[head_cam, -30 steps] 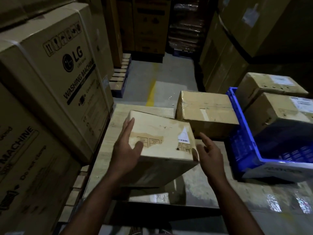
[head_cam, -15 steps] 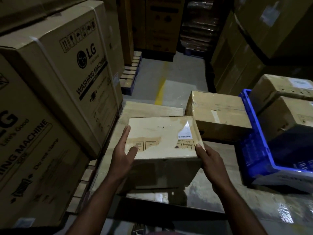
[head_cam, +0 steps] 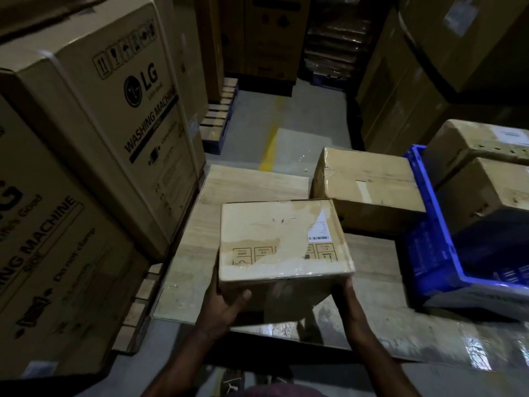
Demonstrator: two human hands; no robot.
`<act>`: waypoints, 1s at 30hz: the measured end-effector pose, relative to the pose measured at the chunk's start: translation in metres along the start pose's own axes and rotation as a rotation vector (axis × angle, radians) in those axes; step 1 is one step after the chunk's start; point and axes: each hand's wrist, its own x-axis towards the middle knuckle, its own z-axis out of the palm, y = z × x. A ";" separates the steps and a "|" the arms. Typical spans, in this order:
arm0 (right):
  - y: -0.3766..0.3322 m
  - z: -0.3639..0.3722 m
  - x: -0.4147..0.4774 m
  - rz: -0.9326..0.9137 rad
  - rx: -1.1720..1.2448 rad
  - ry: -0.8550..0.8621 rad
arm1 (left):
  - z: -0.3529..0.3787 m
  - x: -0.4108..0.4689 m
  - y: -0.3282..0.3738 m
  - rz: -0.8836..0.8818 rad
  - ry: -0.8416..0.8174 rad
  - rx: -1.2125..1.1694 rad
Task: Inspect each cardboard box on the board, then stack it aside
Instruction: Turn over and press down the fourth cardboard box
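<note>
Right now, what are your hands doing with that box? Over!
Left hand and right hand grip the cardboard box at its near corners. Box held over the board, label side up. Bigger box behind, blue crate right, neither touching.

Tall washing-machine cartons (head_cam: 94, 133) stand left, a blue crate (head_cam: 429, 253) right, yellow floor line (head_cam: 269, 147) beyond

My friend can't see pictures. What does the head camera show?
The left hand and right hand hold a cardboard box by its near lower corners over a wooden board. A second box sits behind it, with a blue crate to the right and washing machine cartons to the left.
</note>
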 end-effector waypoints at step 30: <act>-0.015 0.033 0.090 -0.149 -0.785 -0.079 | -0.017 0.067 -0.003 -0.261 0.355 0.761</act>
